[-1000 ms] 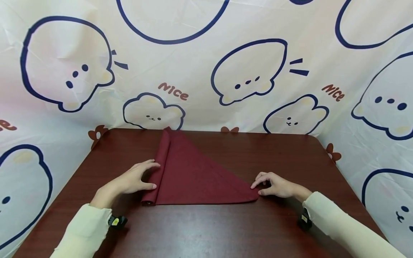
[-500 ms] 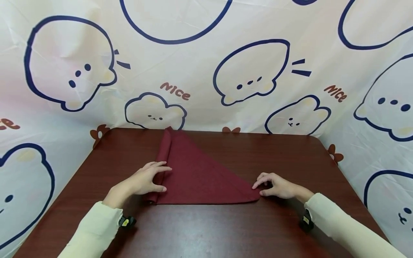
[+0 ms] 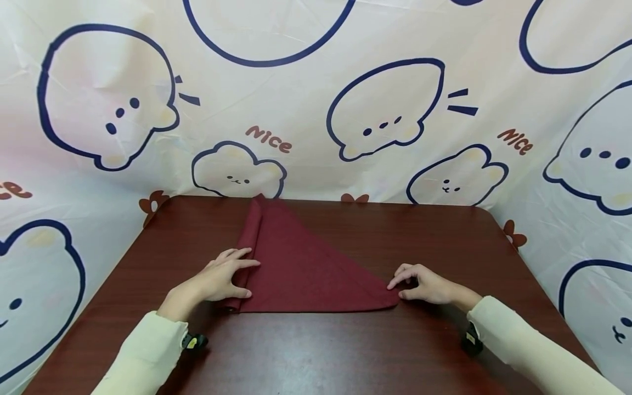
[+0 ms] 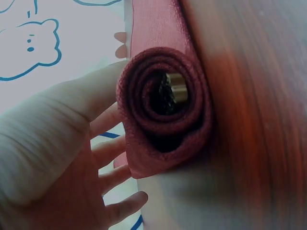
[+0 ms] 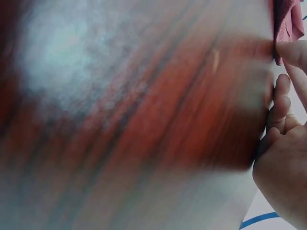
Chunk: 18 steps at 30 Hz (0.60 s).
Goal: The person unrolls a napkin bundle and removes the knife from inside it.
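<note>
A dark red cloth (image 3: 306, 274) lies on the table, folded to a triangle, with its left side wound into a roll (image 3: 250, 225). My left hand (image 3: 217, 280) rests over the near part of this roll, fingers spread and reaching across it to the right. In the left wrist view, the end of the roll (image 4: 163, 127) shows spiral layers, and a gold-coloured piece (image 4: 177, 88) sits inside it. My right hand (image 3: 427, 285) pinches the cloth's right corner between thumb and forefinger, its other fingers bent. The right wrist view catches only a bit of the cloth (image 5: 288, 21) at the thumb tip.
The dark brown wooden table (image 3: 316, 356) has rounded far corners. Behind it and along both sides hangs a white sheet (image 3: 306, 109) with blue cartoon outlines. Each wrist wears a small black device (image 3: 195, 341) on a strap.
My left hand has moved right, from the roll's left side to over it, then drawn back slightly. My right hand stays at the corner, and the cloth looks much the same.
</note>
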### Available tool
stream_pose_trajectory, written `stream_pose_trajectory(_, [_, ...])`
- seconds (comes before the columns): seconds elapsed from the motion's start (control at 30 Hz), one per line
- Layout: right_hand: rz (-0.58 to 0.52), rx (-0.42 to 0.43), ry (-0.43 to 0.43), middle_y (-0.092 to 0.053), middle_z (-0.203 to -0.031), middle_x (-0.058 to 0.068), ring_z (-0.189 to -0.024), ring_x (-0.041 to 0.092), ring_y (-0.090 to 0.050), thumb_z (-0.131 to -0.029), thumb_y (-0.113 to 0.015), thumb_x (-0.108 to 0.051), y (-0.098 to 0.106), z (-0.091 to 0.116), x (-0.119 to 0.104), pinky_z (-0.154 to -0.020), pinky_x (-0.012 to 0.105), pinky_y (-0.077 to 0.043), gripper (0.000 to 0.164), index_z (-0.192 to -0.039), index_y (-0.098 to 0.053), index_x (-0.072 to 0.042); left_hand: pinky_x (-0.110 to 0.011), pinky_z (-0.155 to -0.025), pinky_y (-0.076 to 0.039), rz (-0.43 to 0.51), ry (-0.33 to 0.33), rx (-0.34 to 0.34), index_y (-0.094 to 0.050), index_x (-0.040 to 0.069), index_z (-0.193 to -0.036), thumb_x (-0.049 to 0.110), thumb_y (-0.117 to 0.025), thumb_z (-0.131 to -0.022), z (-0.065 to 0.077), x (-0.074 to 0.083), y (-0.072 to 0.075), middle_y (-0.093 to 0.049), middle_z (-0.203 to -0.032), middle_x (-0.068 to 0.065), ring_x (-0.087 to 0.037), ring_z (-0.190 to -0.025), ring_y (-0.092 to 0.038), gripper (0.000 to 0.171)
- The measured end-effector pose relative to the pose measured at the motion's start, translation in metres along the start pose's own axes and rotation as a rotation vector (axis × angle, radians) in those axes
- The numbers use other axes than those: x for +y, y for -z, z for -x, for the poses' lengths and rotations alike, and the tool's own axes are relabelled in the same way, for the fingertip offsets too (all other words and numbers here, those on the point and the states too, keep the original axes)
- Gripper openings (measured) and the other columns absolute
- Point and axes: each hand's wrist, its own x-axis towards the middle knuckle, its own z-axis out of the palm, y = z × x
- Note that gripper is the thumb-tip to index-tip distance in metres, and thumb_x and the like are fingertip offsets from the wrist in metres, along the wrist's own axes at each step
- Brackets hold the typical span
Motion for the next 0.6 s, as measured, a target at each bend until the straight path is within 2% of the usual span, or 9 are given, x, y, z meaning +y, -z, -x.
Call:
stream_pose_trajectory(0.33, [-0.009,-0.007,-0.018,-0.063,-0.107,0.004,-0.095,0.007,-0.051,-0.09,-0.073,-0.008,-0.001,-0.002,-0.003,-0.082,0.024,-0.043,0.024,-0.112,-0.078,-0.016,-0.077,-0.104,-0.032,0.024,0.037,0.013,-0.061,0.013,-0.138,0.034,-0.081,-0.082,0.01,-0.013,0.005,-0.035,-0.16,-0.021,-0.05,-0.144,-0.027,0.064])
stream_pose_trajectory(0.6, [-0.024,-0.017,-0.021,-0.063,-0.107,0.009,-0.094,0.011,-0.051,-0.09,-0.073,-0.009,0.001,-0.001,-0.004,-0.082,0.024,-0.043,0.022,-0.112,-0.077,-0.011,-0.076,-0.105,-0.032,0.04,0.055,0.005,-0.059,0.01,-0.141,0.033,-0.08,-0.083,0.014,-0.022,0.01,-0.036,-0.158,-0.025,-0.052,-0.144,-0.027,0.066])
